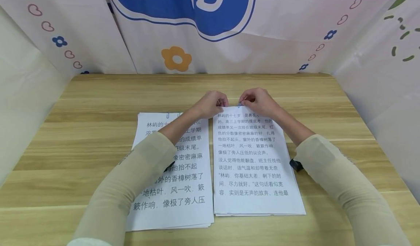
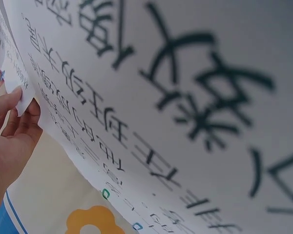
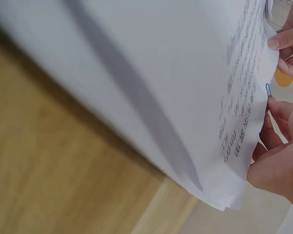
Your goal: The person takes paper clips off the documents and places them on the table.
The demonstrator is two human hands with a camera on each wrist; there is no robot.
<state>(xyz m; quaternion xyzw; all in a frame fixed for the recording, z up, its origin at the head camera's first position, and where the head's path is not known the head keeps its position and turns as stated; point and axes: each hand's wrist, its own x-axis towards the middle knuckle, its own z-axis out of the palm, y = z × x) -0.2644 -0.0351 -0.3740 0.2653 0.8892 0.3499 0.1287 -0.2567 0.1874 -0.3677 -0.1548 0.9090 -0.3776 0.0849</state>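
Note:
On the table lie two stacks of printed paper side by side. My left hand (image 1: 213, 104) pinches the top left corner of the right stack (image 1: 251, 169), thumb on the printed face and fingers behind, as the left wrist view shows. My right hand (image 1: 258, 101) pinches a blue paper clip (image 3: 268, 90) on that stack's top edge, just right of my left hand. How far the clip is slid on is hard to tell. My left forearm crosses above the left stack (image 1: 170, 217), whose top edge carries a green paper clip (image 2: 106, 193) and a blue paper clip (image 2: 137, 226).
The wooden table (image 1: 65, 155) extends around both stacks. A white printed cloth (image 1: 279, 53) with a blue sign and an orange flower hangs behind its back edge. White sheets (image 1: 387, 104) wall in the sides.

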